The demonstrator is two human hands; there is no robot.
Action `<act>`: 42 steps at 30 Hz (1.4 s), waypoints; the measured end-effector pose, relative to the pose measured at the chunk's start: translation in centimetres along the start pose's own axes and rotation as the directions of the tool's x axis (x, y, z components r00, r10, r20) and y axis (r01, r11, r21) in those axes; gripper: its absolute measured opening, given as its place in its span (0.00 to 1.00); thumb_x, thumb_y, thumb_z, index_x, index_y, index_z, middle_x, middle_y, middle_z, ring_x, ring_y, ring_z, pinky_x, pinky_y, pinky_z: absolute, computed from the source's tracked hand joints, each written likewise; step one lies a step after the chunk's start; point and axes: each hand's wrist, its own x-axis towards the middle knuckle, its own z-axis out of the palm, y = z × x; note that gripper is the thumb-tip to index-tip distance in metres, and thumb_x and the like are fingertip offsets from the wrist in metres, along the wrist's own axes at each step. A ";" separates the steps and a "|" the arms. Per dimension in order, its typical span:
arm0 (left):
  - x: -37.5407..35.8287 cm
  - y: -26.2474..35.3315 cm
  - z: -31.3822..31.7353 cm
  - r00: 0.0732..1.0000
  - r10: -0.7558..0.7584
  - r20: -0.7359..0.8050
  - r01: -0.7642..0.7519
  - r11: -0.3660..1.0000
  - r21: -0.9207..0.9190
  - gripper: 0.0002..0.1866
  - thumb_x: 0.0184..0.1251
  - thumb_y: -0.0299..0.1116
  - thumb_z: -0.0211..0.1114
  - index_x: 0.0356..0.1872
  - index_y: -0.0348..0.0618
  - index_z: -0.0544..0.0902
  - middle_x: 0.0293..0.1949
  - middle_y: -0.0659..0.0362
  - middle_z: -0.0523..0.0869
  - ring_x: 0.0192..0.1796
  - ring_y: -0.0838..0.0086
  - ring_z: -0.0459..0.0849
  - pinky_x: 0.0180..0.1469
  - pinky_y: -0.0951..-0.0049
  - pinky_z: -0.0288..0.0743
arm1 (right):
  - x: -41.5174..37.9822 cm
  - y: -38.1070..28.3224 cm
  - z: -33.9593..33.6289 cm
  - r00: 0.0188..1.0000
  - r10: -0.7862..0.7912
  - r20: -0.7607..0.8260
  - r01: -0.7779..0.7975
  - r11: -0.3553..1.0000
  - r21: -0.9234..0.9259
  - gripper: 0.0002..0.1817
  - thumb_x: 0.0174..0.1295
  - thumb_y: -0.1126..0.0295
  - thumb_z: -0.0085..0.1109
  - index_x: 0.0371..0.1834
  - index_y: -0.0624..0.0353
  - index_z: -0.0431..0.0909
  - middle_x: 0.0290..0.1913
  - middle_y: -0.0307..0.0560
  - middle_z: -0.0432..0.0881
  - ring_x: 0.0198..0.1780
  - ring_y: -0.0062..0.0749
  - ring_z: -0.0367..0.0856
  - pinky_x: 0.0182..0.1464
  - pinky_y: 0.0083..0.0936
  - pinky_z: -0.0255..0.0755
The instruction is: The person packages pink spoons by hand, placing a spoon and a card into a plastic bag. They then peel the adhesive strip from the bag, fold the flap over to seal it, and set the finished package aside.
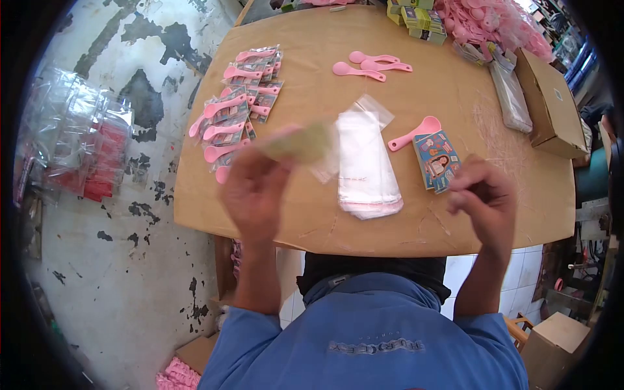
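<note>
My left hand (253, 188) is raised over the table's left part, its fingers closed on a blurred packet (302, 143) with a yellowish card. Between my hands lies a stack of clear plastic bags (365, 166). My right hand (486, 201) hovers beside a stack of blue printed cards (437, 159), fingers curled together; whether they hold anything is too small to tell. A pink spoon (416, 133) lies against the cards' upper left. Beyond my left hand are several packed pink spoons (227, 107) in bags with cards.
Loose pink spoons (370, 65) lie farther back. Yellow card stacks (419, 23), a heap of bagged pink spoons (484, 23), a plastic-wrapped bundle (510, 91) and a cardboard box (551, 107) occupy the back right. Plastic bags (84, 136) are at the far left.
</note>
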 end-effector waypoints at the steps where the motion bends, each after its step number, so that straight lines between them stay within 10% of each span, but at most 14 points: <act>1: 1.9 0.0 -2.2 0.997 0.059 -0.052 -0.052 0.990 0.129 0.19 0.74 0.14 0.67 0.63 0.29 0.81 0.60 0.47 0.89 0.61 0.66 0.89 0.63 0.67 0.85 | -0.2 -0.3 -2.9 0.993 -0.098 0.060 0.086 0.980 0.179 0.09 0.66 0.83 0.69 0.47 0.66 0.85 0.38 0.46 0.81 0.35 0.26 0.85 0.35 0.17 0.78; 2: 3.9 -0.1 -4.4 0.988 0.125 -0.093 -0.098 0.963 0.250 0.19 0.74 0.15 0.67 0.64 0.30 0.80 0.61 0.47 0.89 0.62 0.66 0.89 0.63 0.68 0.85 | -0.1 -0.2 -5.2 0.981 -0.135 0.143 0.093 0.958 0.270 0.11 0.67 0.79 0.69 0.51 0.68 0.84 0.43 0.50 0.84 0.41 0.29 0.88 0.43 0.21 0.80; 5: 7.6 0.2 -8.1 0.996 0.045 0.074 -0.083 0.755 0.651 0.21 0.77 0.19 0.66 0.68 0.31 0.80 0.63 0.49 0.88 0.66 0.66 0.85 0.63 0.68 0.82 | 0.3 -0.4 -6.5 0.932 -0.097 -0.350 -0.105 0.851 -0.515 0.15 0.69 0.75 0.69 0.57 0.68 0.84 0.51 0.52 0.88 0.51 0.33 0.89 0.55 0.25 0.80; 6: 8.2 0.2 -8.6 0.986 -0.059 0.153 -0.081 0.639 0.765 0.21 0.78 0.21 0.65 0.69 0.31 0.79 0.63 0.49 0.88 0.68 0.67 0.84 0.64 0.68 0.82 | 0.6 -1.2 -6.1 0.932 -0.293 -0.211 -0.102 0.346 -0.933 0.17 0.72 0.71 0.68 0.60 0.65 0.83 0.56 0.49 0.89 0.58 0.31 0.87 0.64 0.26 0.76; 9: 6.9 -1.4 -9.6 0.979 -0.039 0.202 -0.126 0.663 0.738 0.24 0.78 0.26 0.66 0.73 0.36 0.78 0.64 0.50 0.88 0.71 0.68 0.82 0.68 0.66 0.78 | -0.2 -0.5 -8.3 0.877 -0.451 -0.167 -0.090 0.187 -0.978 0.15 0.73 0.69 0.67 0.59 0.61 0.85 0.54 0.46 0.90 0.56 0.31 0.88 0.61 0.26 0.77; 12: 2.9 -2.0 -7.2 0.961 -0.228 0.154 0.055 0.707 0.705 0.21 0.75 0.31 0.70 0.65 0.36 0.83 0.58 0.53 0.89 0.56 0.71 0.85 0.57 0.68 0.79 | -1.4 1.0 -8.8 0.825 -0.260 -0.503 -0.250 0.630 -0.735 0.12 0.72 0.70 0.68 0.55 0.61 0.86 0.48 0.46 0.89 0.49 0.30 0.87 0.53 0.26 0.79; 25: 3.5 -6.5 2.1 0.899 -0.249 0.359 -0.137 0.620 0.773 0.18 0.71 0.39 0.75 0.52 0.35 0.84 0.39 0.55 0.82 0.43 0.66 0.80 0.46 0.66 0.77 | 1.2 3.2 -0.9 0.917 0.002 -0.398 -0.330 0.564 -0.757 0.23 0.64 0.57 0.78 0.50 0.64 0.83 0.37 0.46 0.78 0.38 0.32 0.78 0.37 0.31 0.73; 34: 5.4 -7.2 0.8 0.749 -0.570 0.338 0.291 0.741 0.605 0.12 0.72 0.36 0.76 0.37 0.38 0.84 0.30 0.67 0.82 0.30 0.85 0.74 0.33 0.79 0.69 | 1.5 4.7 -2.1 0.872 0.117 -0.475 -0.353 0.822 -0.446 0.16 0.66 0.65 0.79 0.39 0.64 0.81 0.27 0.37 0.79 0.31 0.17 0.73 0.33 0.22 0.68; 42: 3.6 -6.1 0.1 0.764 -0.601 0.233 0.472 0.768 0.432 0.10 0.78 0.34 0.71 0.43 0.36 0.88 0.29 0.70 0.81 0.30 0.87 0.72 0.32 0.80 0.65 | 1.5 5.3 -2.3 0.870 0.003 -0.492 -0.250 0.863 -0.438 0.12 0.77 0.65 0.67 0.41 0.66 0.85 0.33 0.39 0.84 0.35 0.16 0.75 0.37 0.21 0.69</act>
